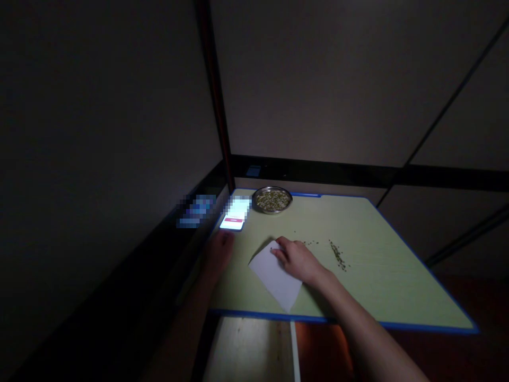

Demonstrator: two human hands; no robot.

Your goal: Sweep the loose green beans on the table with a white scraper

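Note:
My right hand (300,260) grips a sheet of white paper (274,276) by its far edge, thumb and fingers closed on it. The paper is tilted over the table, with a small dark speck near my fingertips. Right of this hand lies a narrow line of small greenish seeds (338,255), and a few more are scattered beyond my knuckles. My left hand (218,252) rests at the table's left edge in shadow, just below a lit phone (236,213). Its fingers look curled, and nothing shows in them.
A round metal dish (272,211) full of pale and green seeds stands at the back left of the light table (397,286), which has a blue rim. Walls close in behind and to the left. Under the front edge, a wooden drawer (250,350) is pulled out.

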